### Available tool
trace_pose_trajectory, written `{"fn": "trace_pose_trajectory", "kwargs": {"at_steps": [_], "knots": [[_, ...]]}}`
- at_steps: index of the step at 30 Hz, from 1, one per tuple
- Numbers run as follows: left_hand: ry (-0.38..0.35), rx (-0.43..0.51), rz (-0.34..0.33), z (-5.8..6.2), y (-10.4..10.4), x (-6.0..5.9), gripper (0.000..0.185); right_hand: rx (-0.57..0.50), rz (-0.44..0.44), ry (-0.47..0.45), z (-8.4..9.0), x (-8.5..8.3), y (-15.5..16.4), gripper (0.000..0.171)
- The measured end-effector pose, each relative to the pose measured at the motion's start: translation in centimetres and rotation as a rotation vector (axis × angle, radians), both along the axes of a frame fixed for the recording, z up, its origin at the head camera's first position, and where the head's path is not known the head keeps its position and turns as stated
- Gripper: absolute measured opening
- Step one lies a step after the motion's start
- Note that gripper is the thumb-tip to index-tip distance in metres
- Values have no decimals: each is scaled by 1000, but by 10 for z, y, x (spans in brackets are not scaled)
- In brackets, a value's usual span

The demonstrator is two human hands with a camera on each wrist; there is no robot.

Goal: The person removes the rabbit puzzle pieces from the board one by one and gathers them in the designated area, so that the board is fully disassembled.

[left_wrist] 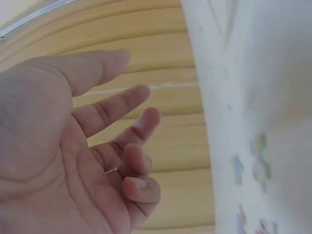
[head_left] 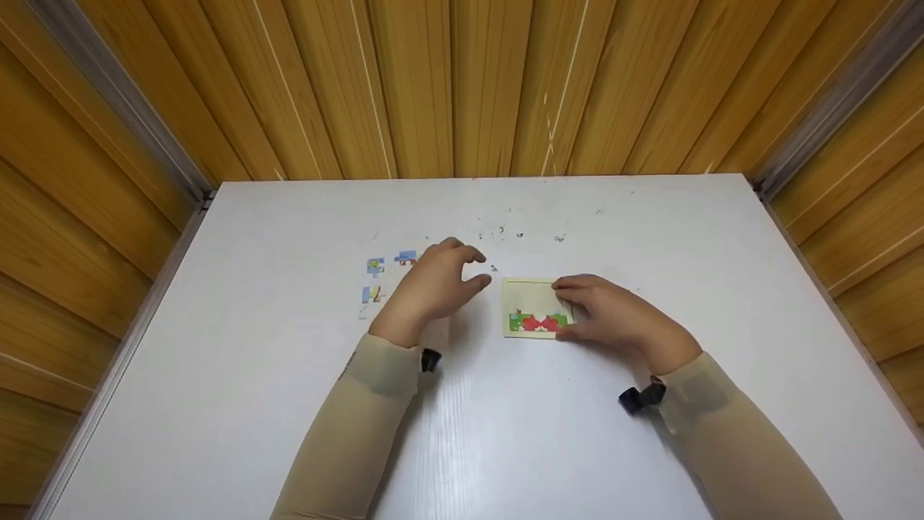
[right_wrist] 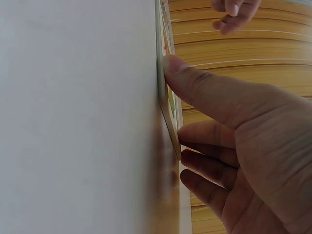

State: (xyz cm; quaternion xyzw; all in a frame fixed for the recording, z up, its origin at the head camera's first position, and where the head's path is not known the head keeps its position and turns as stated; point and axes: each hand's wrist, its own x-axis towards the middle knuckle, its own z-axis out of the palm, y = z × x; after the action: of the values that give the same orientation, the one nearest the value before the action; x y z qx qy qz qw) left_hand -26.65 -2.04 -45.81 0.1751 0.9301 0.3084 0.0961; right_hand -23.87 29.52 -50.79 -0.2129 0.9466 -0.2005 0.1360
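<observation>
A small wooden puzzle frame [head_left: 533,300] lies flat at the middle of the white table [head_left: 505,433]; its near row holds red and green pieces, the rest is bare. My right hand [head_left: 577,309] grips the frame's right side, thumb on the near edge and fingers at the far corner. The right wrist view shows the frame [right_wrist: 165,97] edge-on with the thumb [right_wrist: 195,83] pressed against it. My left hand [head_left: 462,269] hovers left of the frame, fingers [left_wrist: 139,146] loosely bent and holding nothing. Three loose pieces [head_left: 375,266] lie just left of that hand.
Wooden slat walls [head_left: 462,87] close in the table on three sides, with metal corner strips [head_left: 123,101]. Small dark specks [head_left: 505,232] dot the table behind the frame. A black wrist mount [head_left: 639,397] sits on each beige sleeve.
</observation>
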Motion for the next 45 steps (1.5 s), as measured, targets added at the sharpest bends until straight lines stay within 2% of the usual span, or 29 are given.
{"fn": "trace_pose_trajectory", "kwargs": {"at_steps": [4,8,13,21,27,32,36,41,45], "knots": [[-22,54,-42,10,14,1,41,-10,3,-1,-2,-1,-1,74],[-44,79,-93,12,21,3,42,-13,32,14,-4,-3,-3,72],[-74,60,-122,2,23,2,45,-7,49,29,-1,-5,-5,70],[-128,12,-126,-28,30,-2,43,20,60,9,1,-6,-5,69],[-107,-67,-181,-43,45,2,42,18,60,19,-2,-4,-2,68],[-53,-122,-210,-46,53,7,33,8,50,12,-1,-2,1,68],[-21,-130,-219,-45,56,9,27,-3,50,25,0,-1,2,67],[-24,-141,-228,-46,56,12,26,-12,59,44,-3,1,4,66],[-36,-128,-209,-45,57,13,24,-19,49,41,-2,1,4,66]]}}
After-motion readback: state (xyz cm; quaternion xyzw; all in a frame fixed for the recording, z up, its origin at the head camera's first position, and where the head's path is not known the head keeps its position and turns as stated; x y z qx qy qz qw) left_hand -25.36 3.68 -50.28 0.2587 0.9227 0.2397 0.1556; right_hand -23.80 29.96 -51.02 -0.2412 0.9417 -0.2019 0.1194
